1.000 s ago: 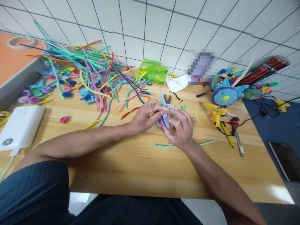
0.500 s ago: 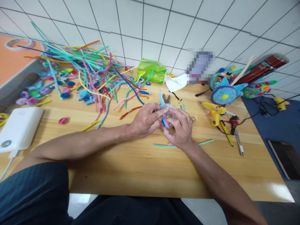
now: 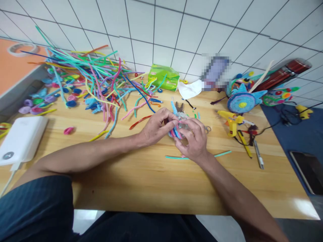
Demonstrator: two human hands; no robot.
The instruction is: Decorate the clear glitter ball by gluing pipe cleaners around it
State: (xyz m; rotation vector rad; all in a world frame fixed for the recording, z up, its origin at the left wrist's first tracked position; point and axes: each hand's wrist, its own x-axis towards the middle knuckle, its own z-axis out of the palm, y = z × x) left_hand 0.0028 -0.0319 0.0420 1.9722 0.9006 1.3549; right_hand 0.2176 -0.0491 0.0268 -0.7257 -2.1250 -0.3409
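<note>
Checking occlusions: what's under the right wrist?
Apparently one turquoise strip shows on either side of the right wrist; its middle, plus anything else beneath, is covered.

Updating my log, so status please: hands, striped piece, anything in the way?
Left hand, right hand: both on striped piece. Possible snag: teal pipe cleaner, partly hidden by right wrist.

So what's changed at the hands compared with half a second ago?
The left hand has drawn back slightly to the left, uncovering more of the fuzzy pink and blue striped piece; nothing was visibly let go. The right hand stays on the piece, and the thin turquoise fuzzy stick and yellow plastic glue gun lie as before.
</note>
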